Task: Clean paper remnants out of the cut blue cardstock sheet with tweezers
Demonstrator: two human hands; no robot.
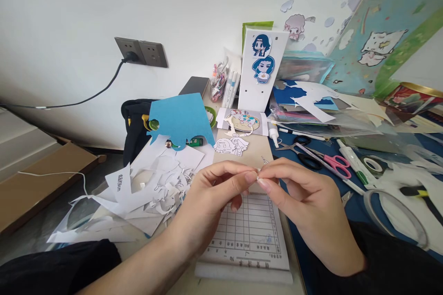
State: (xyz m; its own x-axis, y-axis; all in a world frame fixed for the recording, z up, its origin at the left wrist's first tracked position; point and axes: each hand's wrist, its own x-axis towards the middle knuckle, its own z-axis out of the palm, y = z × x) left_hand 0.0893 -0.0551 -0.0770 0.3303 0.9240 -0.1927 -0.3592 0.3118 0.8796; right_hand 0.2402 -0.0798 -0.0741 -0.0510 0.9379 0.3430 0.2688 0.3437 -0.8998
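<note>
My left hand [211, 193] and my right hand [308, 198] meet over the desk, thumb and forefinger of each pinched together at the tips. Between them shows a tiny pale piece [258, 173], too small to name. Below my hands lies a printed form with a table grid [249, 239]. Just beyond my fingers, two uncoloured paper character cutouts [231, 146] rest on a beige board [258, 147]. Behind these lies a coloured cutout sheet [242, 122]. Two blue-haired character cutouts [263, 69] are on an upright white panel [251, 92].
White paper scraps [166, 193] heap up at the left, beside a cut blue sheet [182, 117]. To the right lie black scissors [304, 150], pink scissors [337, 163], a glue tube [356, 163] and a tape roll [396, 221]. A wall socket [154, 54] holds a black plug.
</note>
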